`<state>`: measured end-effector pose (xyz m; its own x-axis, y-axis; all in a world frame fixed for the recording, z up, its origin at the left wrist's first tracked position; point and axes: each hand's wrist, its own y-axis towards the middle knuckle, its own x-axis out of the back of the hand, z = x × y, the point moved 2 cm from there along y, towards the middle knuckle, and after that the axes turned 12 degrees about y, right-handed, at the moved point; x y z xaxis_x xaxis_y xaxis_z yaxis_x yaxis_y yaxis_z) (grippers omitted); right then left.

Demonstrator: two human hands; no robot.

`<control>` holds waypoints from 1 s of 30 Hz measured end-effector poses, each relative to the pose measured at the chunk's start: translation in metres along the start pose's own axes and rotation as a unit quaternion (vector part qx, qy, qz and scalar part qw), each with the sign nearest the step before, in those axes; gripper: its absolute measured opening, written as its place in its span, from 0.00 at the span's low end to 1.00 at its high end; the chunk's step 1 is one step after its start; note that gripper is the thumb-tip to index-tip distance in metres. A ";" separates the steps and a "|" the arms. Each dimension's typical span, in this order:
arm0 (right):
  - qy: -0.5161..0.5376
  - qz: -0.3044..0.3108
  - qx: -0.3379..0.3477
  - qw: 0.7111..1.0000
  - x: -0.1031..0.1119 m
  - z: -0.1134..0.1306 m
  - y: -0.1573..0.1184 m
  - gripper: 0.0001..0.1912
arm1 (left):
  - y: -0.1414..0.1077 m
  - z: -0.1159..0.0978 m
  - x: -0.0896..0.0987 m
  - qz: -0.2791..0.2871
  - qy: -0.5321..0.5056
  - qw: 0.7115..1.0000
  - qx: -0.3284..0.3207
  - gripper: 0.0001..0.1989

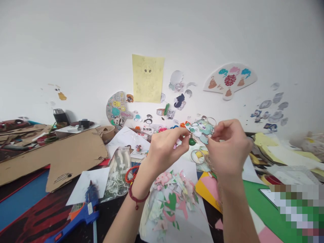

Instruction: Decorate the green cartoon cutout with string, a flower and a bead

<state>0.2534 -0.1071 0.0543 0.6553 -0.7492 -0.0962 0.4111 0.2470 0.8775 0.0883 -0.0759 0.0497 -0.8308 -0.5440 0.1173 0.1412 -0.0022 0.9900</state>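
Observation:
Both hands are raised over the middle of the cluttered table. My left hand (170,145), with red string bracelets on its wrist, has its fingers pinched at a small dark green bead (192,141) that hangs by the fingertips. My right hand (229,145) is closed on the edge of a pale teal and white keychain (201,130) with a metal ring at its top. The keychain lies between the two hands. Below them, pink, green and white paper scraps (170,202) cover a white sheet.
A blue glue gun (83,216) lies at the lower left, near brown cardboard (73,152) and a plastic bag of white cords (118,173). Green board (263,206) and stacked papers are at the right. Cutouts and a fan (230,79) hang on the wall.

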 end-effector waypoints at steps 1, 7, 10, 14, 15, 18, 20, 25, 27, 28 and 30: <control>0.015 0.022 -0.041 0.999 0.001 -0.002 0.000 0.13 | 0.000 0.000 0.000 0.006 0.001 1.000 0.004 0.03; 0.162 0.152 -0.220 0.950 0.002 -0.017 0.004 0.17 | -0.004 0.005 -0.004 0.034 0.014 0.999 0.031 0.02; 0.170 0.207 -0.250 0.930 -0.004 -0.028 0.003 0.12 | -0.008 0.011 -0.012 0.052 0.023 0.997 0.044 0.02; 0.234 0.259 -0.288 0.892 -0.014 -0.039 0.000 0.11 | -0.015 0.021 -0.023 0.108 0.056 0.990 0.066 0.03; 0.249 0.272 -0.297 0.881 -0.016 -0.042 -0.001 0.11 | -0.017 0.024 -0.026 0.125 0.068 0.987 0.069 0.03; 0.285 0.296 -0.324 0.852 -0.023 -0.049 -0.003 0.12 | -0.021 0.028 -0.032 0.176 0.111 0.975 0.076 0.05; 0.294 0.306 -0.332 0.842 -0.027 -0.056 -0.003 0.13 | -0.024 0.029 -0.035 0.207 0.140 0.966 0.068 0.07; 0.289 0.296 -0.335 0.846 -0.028 -0.081 -0.004 0.11 | -0.031 0.028 -0.044 0.227 0.181 0.956 0.037 0.06; 0.291 0.305 -0.332 0.844 -0.027 -0.091 -0.003 0.11 | -0.032 0.029 -0.046 0.221 0.185 0.957 0.035 0.07; 0.298 0.315 -0.326 0.840 -0.028 -0.093 -0.003 0.10 | -0.033 0.029 -0.047 0.219 0.191 0.956 0.034 0.07; 0.294 0.318 -0.320 0.842 -0.029 -0.094 -0.003 0.11 | -0.033 0.029 -0.048 0.215 0.205 0.955 0.022 0.08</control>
<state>0.2932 -0.0284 0.0101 0.9953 0.0482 -0.0843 -0.0079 0.9056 0.4241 0.1074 -0.0252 0.0138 -0.4196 -0.7697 0.4811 0.3916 0.3246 0.8610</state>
